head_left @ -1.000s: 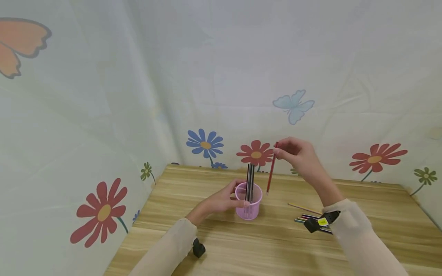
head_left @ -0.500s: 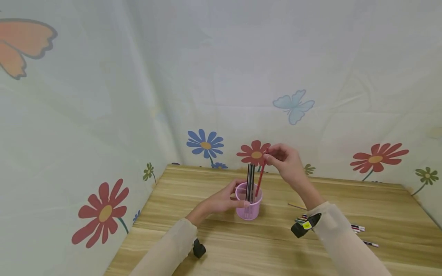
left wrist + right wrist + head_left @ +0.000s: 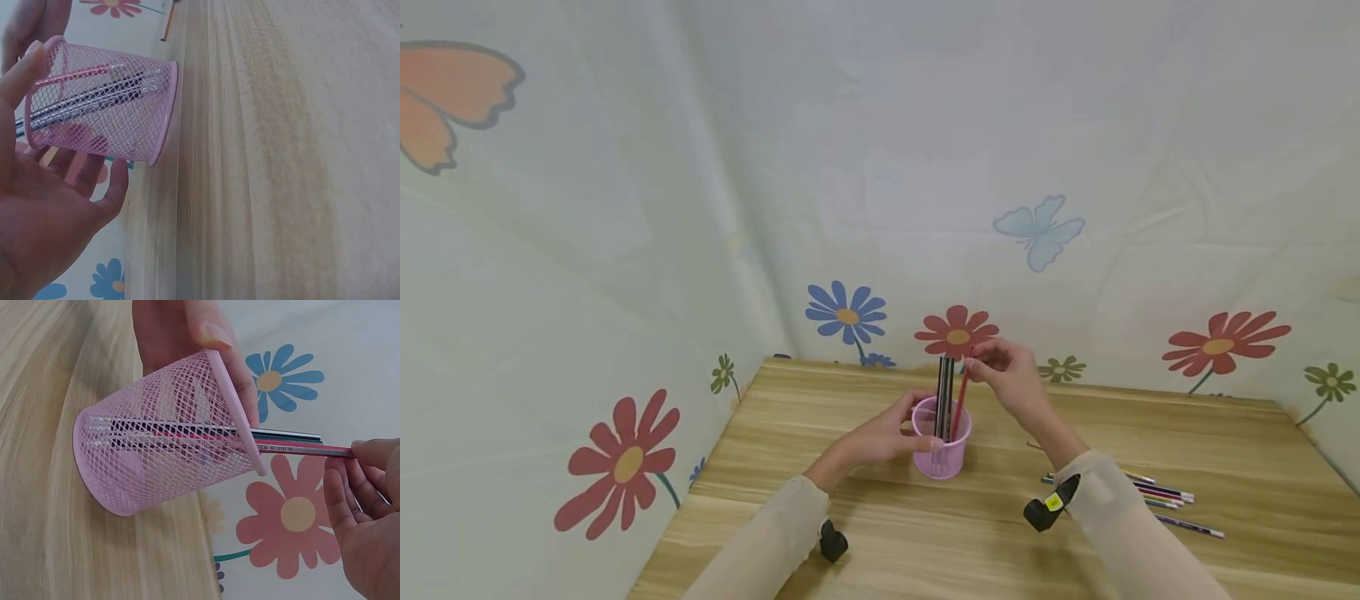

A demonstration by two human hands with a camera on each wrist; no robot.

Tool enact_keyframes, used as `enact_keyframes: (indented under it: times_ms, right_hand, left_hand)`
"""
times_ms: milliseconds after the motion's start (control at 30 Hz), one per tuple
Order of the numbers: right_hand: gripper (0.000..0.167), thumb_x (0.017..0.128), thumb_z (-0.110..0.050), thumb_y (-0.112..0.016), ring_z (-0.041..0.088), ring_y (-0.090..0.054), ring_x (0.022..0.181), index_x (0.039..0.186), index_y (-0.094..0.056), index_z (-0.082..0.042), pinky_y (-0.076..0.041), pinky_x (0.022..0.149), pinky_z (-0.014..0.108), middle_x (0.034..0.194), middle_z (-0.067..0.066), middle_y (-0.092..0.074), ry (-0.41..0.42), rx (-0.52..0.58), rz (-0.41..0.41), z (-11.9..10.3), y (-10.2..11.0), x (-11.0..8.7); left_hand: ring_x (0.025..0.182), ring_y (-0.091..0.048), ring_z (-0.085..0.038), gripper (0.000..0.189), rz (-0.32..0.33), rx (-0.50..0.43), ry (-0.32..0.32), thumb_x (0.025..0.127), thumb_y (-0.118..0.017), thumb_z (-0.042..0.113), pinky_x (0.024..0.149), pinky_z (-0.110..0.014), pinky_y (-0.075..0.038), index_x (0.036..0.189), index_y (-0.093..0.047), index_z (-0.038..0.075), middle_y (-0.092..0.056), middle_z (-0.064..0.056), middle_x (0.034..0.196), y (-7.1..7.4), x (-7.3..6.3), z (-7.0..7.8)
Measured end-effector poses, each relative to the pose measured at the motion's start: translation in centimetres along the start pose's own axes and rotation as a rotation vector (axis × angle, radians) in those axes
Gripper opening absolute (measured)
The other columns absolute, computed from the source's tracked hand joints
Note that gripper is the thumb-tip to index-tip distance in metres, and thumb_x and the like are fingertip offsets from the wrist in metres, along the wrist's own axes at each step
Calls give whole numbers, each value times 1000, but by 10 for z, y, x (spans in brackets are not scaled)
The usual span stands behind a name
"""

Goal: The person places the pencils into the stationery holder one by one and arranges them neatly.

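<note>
A pink mesh pencil cup [image 3: 942, 462] stands upright on the wooden table. My left hand [image 3: 880, 432] holds it from the left, thumb near the rim and fingers round the far side. Several dark striped pencils [image 3: 943, 392] stand inside, their upper parts above the rim. My right hand [image 3: 1011, 383] pinches a red pencil [image 3: 962, 392] near its top end; in the right wrist view the red pencil [image 3: 300, 449] runs down into the cup beside the dark ones. Through the mesh in the left wrist view, the red pencil's lower end [image 3: 81, 75] shows inside the cup.
Several loose pencils [image 3: 1172, 493] lie on the table [image 3: 970, 550] to the right, partly hidden under my right forearm. A wall cloth [image 3: 880, 167] printed with flowers and butterflies rises behind the table's back edge and along the left side.
My right hand has moved left and down, bringing the red pencil from beside the cup into it. More of the loose pencils show. The left hand and cup have stayed put.
</note>
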State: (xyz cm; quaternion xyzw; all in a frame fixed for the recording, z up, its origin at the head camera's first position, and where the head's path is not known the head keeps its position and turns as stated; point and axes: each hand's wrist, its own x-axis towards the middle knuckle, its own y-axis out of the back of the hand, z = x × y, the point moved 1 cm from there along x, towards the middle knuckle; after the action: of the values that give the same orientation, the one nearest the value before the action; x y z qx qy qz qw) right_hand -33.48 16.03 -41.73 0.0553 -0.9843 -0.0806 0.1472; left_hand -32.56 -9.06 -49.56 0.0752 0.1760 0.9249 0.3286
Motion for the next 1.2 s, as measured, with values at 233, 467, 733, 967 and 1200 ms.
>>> enact_keyframes:
  times_ms: [233, 467, 733, 967, 1200]
  right_hand:
    - [20, 99, -3, -74, 18, -71, 85, 114, -67, 7, -63, 79, 29, 103, 21, -71, 6, -27, -2, 7, -5, -1]
    - [18, 99, -2, -74, 19, -70, 85, 113, -67, 7, -61, 78, 26, 102, 23, -71, 5, -21, 3, 16, -11, -6]
    - [19, 98, -1, -74, 18, -69, 84, 112, -67, 8, -62, 77, 27, 102, 25, -71, 14, -33, -5, 29, -18, -9]
    - [18, 98, -3, -74, 26, -69, 86, 111, -66, 7, -62, 76, 30, 101, 22, -70, 16, -63, -22, 29, -19, -9]
    - [16, 98, -2, -74, 24, -69, 86, 110, -67, 5, -60, 75, 25, 99, 18, -72, 18, -140, -75, 28, -18, -14]
  left_hand:
    - [145, -45, -19, 77, 0, 0, 15, 96, -80, 39, 117, -42, -45, 157, -35, 29, -46, 7, 154, -3, -1, 3]
    - [144, -45, -20, 77, 8, -3, 18, 96, -80, 39, 116, -43, -46, 158, -35, 29, -46, 7, 154, -4, -3, 5]
    - [145, -45, -20, 79, 11, -5, 40, 95, -80, 41, 116, -42, -46, 159, -35, 27, -45, 6, 155, -5, -8, 7]
    - [145, -44, -21, 79, 27, 10, 28, 96, -80, 39, 116, -43, -46, 159, -35, 26, -45, 5, 157, -2, -8, 9]
    - [146, -44, -20, 78, 24, 18, 28, 96, -80, 39, 116, -42, -46, 159, -35, 27, -45, 6, 156, -2, -6, 9]
